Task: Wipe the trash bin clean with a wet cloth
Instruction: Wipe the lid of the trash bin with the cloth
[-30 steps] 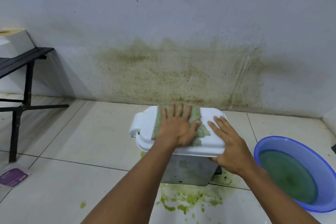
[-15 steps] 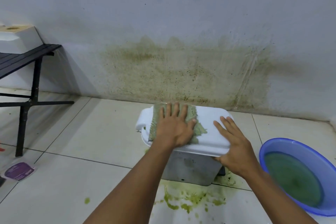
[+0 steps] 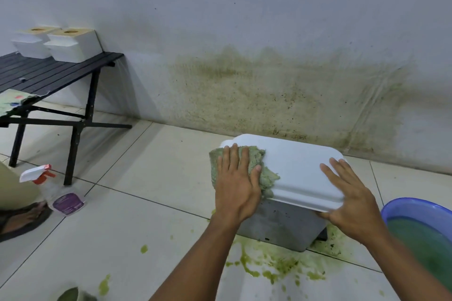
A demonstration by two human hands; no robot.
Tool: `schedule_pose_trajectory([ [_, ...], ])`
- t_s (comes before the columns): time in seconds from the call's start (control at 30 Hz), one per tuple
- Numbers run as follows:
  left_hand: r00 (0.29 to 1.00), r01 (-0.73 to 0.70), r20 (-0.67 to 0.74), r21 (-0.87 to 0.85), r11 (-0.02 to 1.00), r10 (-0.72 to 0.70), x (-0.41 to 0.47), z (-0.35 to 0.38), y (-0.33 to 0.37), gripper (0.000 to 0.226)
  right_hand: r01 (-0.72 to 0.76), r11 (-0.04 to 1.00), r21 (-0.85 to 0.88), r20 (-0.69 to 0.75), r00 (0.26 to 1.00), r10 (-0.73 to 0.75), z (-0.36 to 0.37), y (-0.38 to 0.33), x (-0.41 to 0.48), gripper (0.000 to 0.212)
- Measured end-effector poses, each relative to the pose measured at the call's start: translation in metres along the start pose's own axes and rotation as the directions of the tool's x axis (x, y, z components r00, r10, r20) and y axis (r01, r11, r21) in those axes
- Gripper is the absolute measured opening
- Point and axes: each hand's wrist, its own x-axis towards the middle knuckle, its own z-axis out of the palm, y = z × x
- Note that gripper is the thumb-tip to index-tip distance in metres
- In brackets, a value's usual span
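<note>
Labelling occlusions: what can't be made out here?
Head view:
- Lid left end: under cloth and left hand.
- Trash bin right corner: behind right hand.
- Basin: cut by right edge.
- Spray bottle label: too small.

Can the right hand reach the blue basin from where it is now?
Probably yes: the blue basin lies on the floor just right of the right hand, and nothing stands between them.

Fig.: Pale wall (image 3: 269, 19) before me was stained green-brown low down. White tiled floor (image 3: 137, 215) was splashed with green slime (image 3: 281, 264). At my left, black slatted bench (image 3: 49, 73) carried two white boxes (image 3: 73, 45).
</note>
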Motion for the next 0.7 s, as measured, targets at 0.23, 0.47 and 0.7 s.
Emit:
schedule_pose_trajectory([
  [0.23, 0.999, 0.012, -0.045, -0.060, 0.998, -0.014, -0.014, 0.005, -0.002, 0.062, -0.014, 0.999, -0.034, 0.052, 0.998, 0.016, -0.006, -0.007, 0.000, 0.114],
  [0.47, 0.999, -0.025, 0.032, 0.027, 0.999, 0.024, -0.002, 0.004, -0.005, 0.074, 0.079, 0.942, -0.325, 0.319, 0.947, 0.030, 0.005, -0.057, 0.044, 0.129],
  [0.7, 1.000, -0.021, -0.015, -0.058, 0.998, 0.020, -0.003, 0.005, -0.018, 0.071, 0.127, 0.939, -0.320, 0.494, 0.868, 0.051, 0.019, -0.066, 0.090, 0.122],
])
